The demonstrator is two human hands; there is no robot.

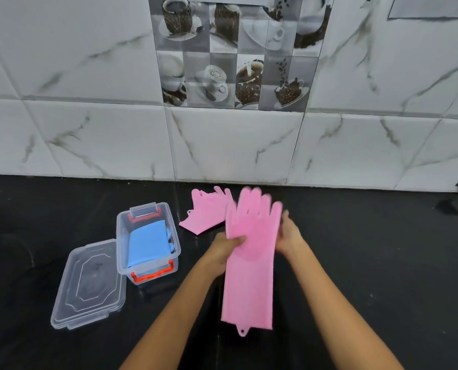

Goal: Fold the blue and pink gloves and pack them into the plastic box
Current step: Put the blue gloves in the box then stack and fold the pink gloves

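Observation:
A long pink glove [249, 263] hangs in front of me, fingers up and cuff down. My left hand [226, 249] pinches its left edge at the palm. My right hand [289, 236] holds the right edge behind the fingers. A second pink glove [206, 212] lies flat on the black counter, just behind and to the left. The clear plastic box [121, 236] with red latches stands open at the left, with folded blue gloves [147, 243] inside it.
The box's clear lid [89, 284] lies flat on the black counter [369, 263], touching the box's front left. A marble-tiled wall [222, 145] rises close behind the gloves.

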